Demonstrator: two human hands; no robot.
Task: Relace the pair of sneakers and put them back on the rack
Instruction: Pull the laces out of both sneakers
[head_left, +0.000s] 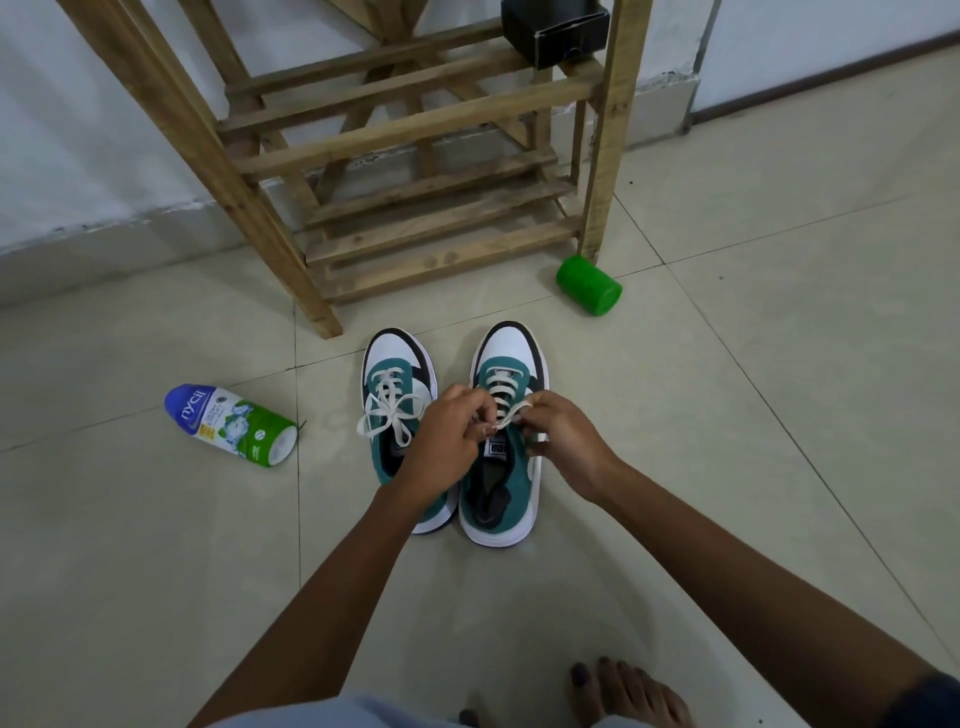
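Two green, white and black sneakers stand side by side on the tiled floor, toes toward the wooden rack (415, 171). The left sneaker (397, 374) has its cream lace tied in a bow (389, 415). Over the right sneaker (506, 467), my left hand (452, 441) and my right hand (563, 441) each pinch a part of its cream lace (506, 418) near the top eyelets. The lace runs crosswise through the lower eyelets. My left forearm covers the heel of the left sneaker.
A powder bottle (231, 423) lies on the floor at the left. A green plastic jar (588, 285) lies by the rack's right leg. A black box (553, 28) sits on an upper rack shelf. My bare foot (628, 691) shows at the bottom.
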